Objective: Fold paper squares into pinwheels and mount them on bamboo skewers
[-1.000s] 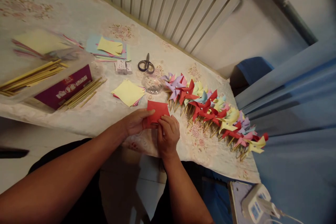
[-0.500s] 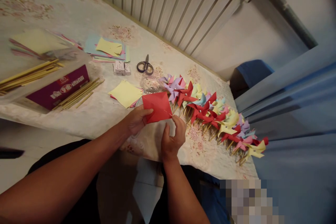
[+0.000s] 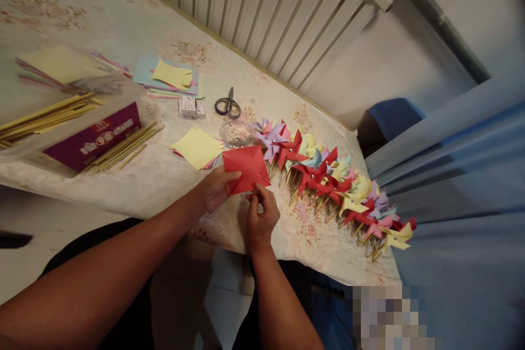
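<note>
The worktop (image 3: pixel 135 33) carries a pale flowered cloth, and a white slatted rail (image 3: pixel 262 16) runs along its far edge; blue fabric (image 3: pixel 451 186) fills the right side of the view. A long row of pinwheels (image 3: pixel 328 175) in red, yellow, purple, pink and blue lies across the right part of the worktop, sticks pointing toward the near edge; on the left sits a purple box (image 3: pixel 94 136) with a bundle of sticks (image 3: pixel 45 117) behind it and more sticks just beside it in front. Stacks of coloured paper (image 3: pixel 170 76) lie farther back, and a yellow pile (image 3: pixel 198 146) lies near the hands; scissors (image 3: pixel 228 105) rest beyond it, next to a small white box (image 3: pixel 192 108). A clear dish (image 3: pixel 237 132), which seems to hold small pins, sits between the yellow pile and the pinwheels, partly hidden. The red square (image 3: pixel 246 167) is held just above the near edge, tilted like a diamond; the left hand (image 3: pixel 213 190) pinches its left corner, thumb on top; the right hand (image 3: pixel 259 216) is closed on its lower corner, thumb and forefinger pressed together there.
</note>
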`<state>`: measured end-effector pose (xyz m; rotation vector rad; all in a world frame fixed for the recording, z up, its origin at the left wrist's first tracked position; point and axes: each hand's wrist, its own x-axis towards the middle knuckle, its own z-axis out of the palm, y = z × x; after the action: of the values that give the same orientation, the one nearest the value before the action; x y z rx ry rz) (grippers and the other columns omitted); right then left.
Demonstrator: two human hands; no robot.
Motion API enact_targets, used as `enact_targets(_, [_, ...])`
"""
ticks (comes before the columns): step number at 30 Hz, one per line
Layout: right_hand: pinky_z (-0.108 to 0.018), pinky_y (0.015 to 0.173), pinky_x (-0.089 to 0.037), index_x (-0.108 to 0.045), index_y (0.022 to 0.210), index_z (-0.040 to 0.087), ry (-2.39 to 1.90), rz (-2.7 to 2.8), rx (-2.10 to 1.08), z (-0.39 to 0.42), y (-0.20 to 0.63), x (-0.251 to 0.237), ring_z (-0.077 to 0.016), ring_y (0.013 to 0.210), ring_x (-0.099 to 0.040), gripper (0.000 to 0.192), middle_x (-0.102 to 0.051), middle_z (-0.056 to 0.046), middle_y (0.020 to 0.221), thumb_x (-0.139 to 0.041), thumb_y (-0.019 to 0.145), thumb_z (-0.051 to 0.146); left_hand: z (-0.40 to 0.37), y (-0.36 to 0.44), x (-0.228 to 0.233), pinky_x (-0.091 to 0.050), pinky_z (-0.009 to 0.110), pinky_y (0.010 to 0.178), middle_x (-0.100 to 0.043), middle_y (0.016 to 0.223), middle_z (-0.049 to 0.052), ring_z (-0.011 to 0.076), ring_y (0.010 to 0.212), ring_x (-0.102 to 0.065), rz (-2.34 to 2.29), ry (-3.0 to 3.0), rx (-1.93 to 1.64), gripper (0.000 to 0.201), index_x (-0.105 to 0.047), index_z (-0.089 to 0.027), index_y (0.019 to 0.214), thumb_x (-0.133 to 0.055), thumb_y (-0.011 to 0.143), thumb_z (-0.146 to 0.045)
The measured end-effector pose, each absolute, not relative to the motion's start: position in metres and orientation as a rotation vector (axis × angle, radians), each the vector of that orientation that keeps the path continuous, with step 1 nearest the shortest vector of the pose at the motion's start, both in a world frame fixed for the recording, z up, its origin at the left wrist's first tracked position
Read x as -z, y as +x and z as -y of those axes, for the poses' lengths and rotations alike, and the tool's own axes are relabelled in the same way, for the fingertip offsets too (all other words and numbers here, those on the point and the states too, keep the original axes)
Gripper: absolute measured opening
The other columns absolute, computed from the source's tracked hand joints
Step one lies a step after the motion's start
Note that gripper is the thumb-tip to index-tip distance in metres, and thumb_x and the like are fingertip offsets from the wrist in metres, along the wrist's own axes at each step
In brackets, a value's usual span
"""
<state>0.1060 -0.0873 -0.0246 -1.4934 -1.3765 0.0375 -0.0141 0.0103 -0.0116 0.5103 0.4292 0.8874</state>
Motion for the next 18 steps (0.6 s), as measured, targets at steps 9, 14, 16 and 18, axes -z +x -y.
enact_targets(9, [-0.032,0.076,-0.059,-0.068,0.117,0.021,-1.516,1.444,-0.039,0.084,0.107,0.03,-0.0184,0.084,-0.071,0.028,-0.073,-0.006,0.093,-0.05,0.096,0.019,-0.009,-0.012,0.012,-0.058,0.03,0.077,-0.079,0.09,0.008,0.019,0.079,-0.074,-0.45,0.505,-0.885,0.026,-0.074,-0.012,0.096,-0.08,0.071,-0.017])
enact_targets(14, [-0.033,0.075,-0.06,-0.07,0.115,0.02,-1.523,1.406,-0.086,0.082,0.107,0.034,-0.0196,0.085,-0.072,0.027,-0.075,-0.007,0.096,-0.053,0.094,0.022,-0.009,-0.011,0.015,-0.057,0.03,0.075,-0.079,0.091,0.009,0.0203,0.08,-0.074,-0.434,0.534,-0.886,0.028,-0.074,-0.011,0.097,-0.08,0.071,-0.018])
enact_targets(16, [-0.033,0.074,-0.06,-0.071,0.112,0.019,-1.526,1.373,-0.106,0.082,0.107,0.035,-0.0201,0.084,-0.073,0.026,-0.076,-0.008,0.097,-0.054,0.093,0.023,-0.008,-0.011,0.015,-0.056,0.03,0.075,-0.079,0.09,0.009,0.0198,0.079,-0.073,-0.439,0.545,-0.876,0.027,-0.074,-0.011,0.097,-0.08,0.071,-0.019])
enact_targets(18, [-0.033,0.075,-0.06,-0.073,0.109,0.019,-1.535,1.329,-0.132,0.082,0.107,0.035,-0.0204,0.084,-0.073,0.025,-0.076,-0.008,0.097,-0.055,0.092,0.024,-0.007,-0.01,0.014,-0.056,0.029,0.074,-0.078,0.086,0.008,0.018,0.075,-0.072,-0.443,0.547,-0.867,0.025,-0.073,-0.011,0.094,-0.08,0.072,-0.019])
